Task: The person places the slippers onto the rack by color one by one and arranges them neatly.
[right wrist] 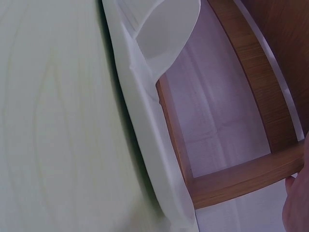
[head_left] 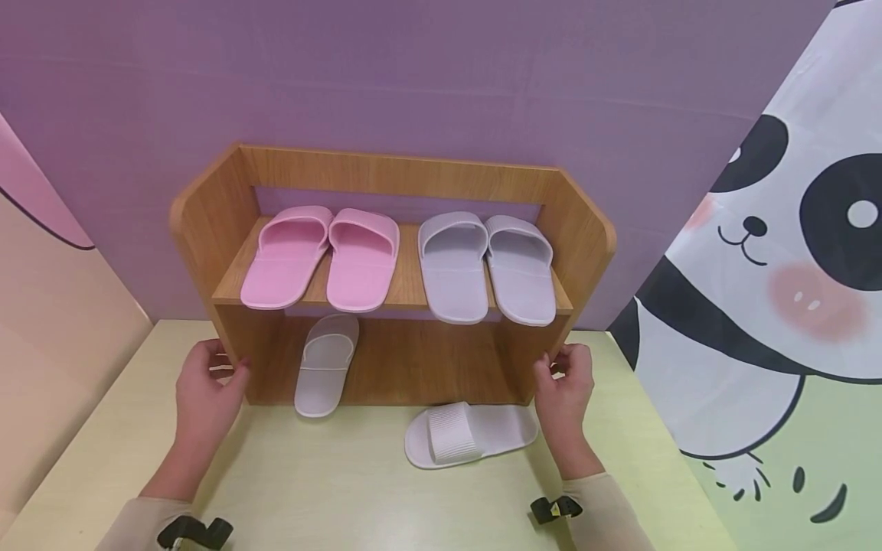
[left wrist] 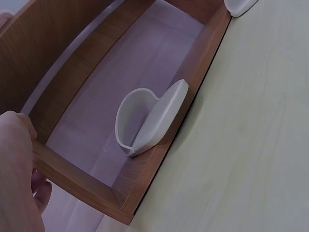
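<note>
A two-tier wooden shoe rack (head_left: 400, 172) stands on the table, and both my hands hold its side panels low down. My left hand (head_left: 207, 394) pinches the front edge of the left panel, thumb in front and fingers at the outer side. At the right panel, my right hand (head_left: 566, 390) grips the edge likewise. A pair of pink slippers (head_left: 361, 279) and a pair of pale grey slippers (head_left: 455, 287) sit on the upper shelf. One white slipper (head_left: 322, 375) lies on the lower shelf, its toe over the front edge. Another white slipper (head_left: 499, 428) lies sideways on the table before the rack.
The pale wooden table (head_left: 358, 497) extends in front of the rack and to both sides. Behind stands a purple backdrop (head_left: 413, 76). A panda-printed panel (head_left: 744, 321) borders the table on the right, and a peach-coloured panel (head_left: 48, 321) on the left.
</note>
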`<state>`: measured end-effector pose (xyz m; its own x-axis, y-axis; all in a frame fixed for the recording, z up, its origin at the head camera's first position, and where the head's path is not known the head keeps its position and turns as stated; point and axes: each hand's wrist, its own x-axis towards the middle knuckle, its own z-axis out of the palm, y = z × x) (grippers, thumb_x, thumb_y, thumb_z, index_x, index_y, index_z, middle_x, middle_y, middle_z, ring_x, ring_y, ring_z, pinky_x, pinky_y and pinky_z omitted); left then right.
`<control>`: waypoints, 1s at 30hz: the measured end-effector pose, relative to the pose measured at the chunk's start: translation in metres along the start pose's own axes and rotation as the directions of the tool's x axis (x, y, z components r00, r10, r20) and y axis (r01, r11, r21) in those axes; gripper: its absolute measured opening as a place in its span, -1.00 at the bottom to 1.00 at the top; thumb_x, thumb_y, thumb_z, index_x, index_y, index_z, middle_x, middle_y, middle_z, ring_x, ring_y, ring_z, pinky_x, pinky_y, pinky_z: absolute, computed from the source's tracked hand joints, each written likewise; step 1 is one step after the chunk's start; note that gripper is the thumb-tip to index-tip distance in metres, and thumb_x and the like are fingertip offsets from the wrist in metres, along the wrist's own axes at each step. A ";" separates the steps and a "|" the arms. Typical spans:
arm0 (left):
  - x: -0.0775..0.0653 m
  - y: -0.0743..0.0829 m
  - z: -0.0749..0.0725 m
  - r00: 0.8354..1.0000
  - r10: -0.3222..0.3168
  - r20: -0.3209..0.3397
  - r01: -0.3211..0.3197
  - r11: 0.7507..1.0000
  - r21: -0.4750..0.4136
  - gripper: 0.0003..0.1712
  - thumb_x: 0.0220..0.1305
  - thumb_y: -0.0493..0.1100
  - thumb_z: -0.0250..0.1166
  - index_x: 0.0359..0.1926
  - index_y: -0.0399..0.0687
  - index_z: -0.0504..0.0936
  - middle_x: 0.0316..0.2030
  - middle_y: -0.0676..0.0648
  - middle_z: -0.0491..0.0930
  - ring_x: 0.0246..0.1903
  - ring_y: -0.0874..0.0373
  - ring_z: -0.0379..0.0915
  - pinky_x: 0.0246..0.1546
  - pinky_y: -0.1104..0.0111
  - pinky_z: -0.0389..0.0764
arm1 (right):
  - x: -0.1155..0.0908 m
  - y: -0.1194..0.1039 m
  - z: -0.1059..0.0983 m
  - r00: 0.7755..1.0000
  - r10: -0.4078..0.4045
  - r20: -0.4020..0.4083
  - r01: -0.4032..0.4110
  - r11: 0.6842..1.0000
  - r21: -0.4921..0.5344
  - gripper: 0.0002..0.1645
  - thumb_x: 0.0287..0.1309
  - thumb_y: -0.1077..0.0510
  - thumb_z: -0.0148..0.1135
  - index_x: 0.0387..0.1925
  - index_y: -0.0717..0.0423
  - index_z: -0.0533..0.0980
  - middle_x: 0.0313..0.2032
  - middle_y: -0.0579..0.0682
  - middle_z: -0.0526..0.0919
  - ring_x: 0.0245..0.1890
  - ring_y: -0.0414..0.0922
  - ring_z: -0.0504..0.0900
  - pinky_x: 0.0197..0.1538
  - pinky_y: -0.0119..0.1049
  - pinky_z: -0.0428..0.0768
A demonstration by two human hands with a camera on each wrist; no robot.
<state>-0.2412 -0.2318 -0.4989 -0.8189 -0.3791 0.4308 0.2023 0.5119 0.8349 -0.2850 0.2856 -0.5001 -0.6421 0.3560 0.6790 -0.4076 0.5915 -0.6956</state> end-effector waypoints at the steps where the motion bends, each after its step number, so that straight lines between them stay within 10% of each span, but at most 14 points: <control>1: 0.001 0.000 0.000 1.000 -0.007 0.001 0.007 1.000 -0.002 -0.57 0.44 -0.24 0.39 0.23 -0.35 0.56 0.04 -0.24 0.64 -0.09 0.15 0.57 -0.14 0.71 0.54 | 0.000 0.000 0.000 1.000 0.001 0.000 -0.001 1.000 0.000 -0.86 0.37 0.43 0.21 -0.10 0.30 0.46 -0.10 0.18 0.56 -0.16 -0.19 0.57 -0.14 -0.37 0.54; 5: 0.002 0.002 -0.002 1.000 -0.023 -0.016 0.023 1.000 0.000 -0.59 0.45 -0.22 0.40 0.22 -0.31 0.62 0.04 -0.24 0.70 -0.17 0.34 0.61 -0.21 0.76 0.56 | 0.000 0.000 0.001 1.000 0.009 0.002 -0.009 1.000 0.001 -0.86 0.37 0.42 0.22 -0.10 0.29 0.45 -0.09 0.18 0.56 -0.16 -0.19 0.56 -0.14 -0.36 0.55; 12: 0.001 0.005 -0.005 1.000 0.006 -0.013 -0.005 0.998 0.060 -0.64 0.46 -0.26 0.42 0.21 -0.25 0.71 0.01 -0.24 0.78 -0.02 -0.11 0.73 -0.24 0.79 0.52 | -0.001 0.000 0.001 1.000 -0.015 -0.015 0.015 1.000 0.006 -0.87 0.34 0.44 0.21 -0.12 0.32 0.46 -0.13 0.18 0.56 -0.21 -0.21 0.56 -0.17 -0.34 0.55; 25: 0.006 -0.003 0.000 0.996 0.090 0.007 -0.091 0.992 0.090 -0.74 0.40 -0.38 0.43 0.06 -0.28 0.65 -0.04 -0.23 0.71 0.00 -0.18 0.70 -0.24 0.85 0.44 | 0.002 -0.004 -0.010 0.998 -0.030 0.054 0.031 0.999 -0.016 -0.81 0.28 0.49 0.23 -0.10 0.34 0.47 -0.14 0.17 0.60 -0.17 -0.20 0.62 -0.13 -0.49 0.52; 30: 0.005 -0.003 -0.002 0.996 0.094 0.005 -0.094 0.989 0.112 -0.74 0.41 -0.38 0.44 0.05 -0.26 0.64 -0.04 -0.22 0.70 0.01 -0.18 0.70 -0.23 0.85 0.42 | 0.000 -0.015 -0.020 0.976 0.128 0.178 -0.118 0.991 -0.069 -0.72 0.39 0.39 0.26 0.07 0.34 0.46 -0.05 0.20 0.63 -0.11 0.01 0.65 -0.14 -0.49 0.52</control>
<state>-0.2450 -0.2371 -0.4983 -0.7987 -0.3255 0.5061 0.2170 0.6286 0.7468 -0.2663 0.2913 -0.4848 -0.7945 0.2941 0.5313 -0.2834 0.5942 -0.7527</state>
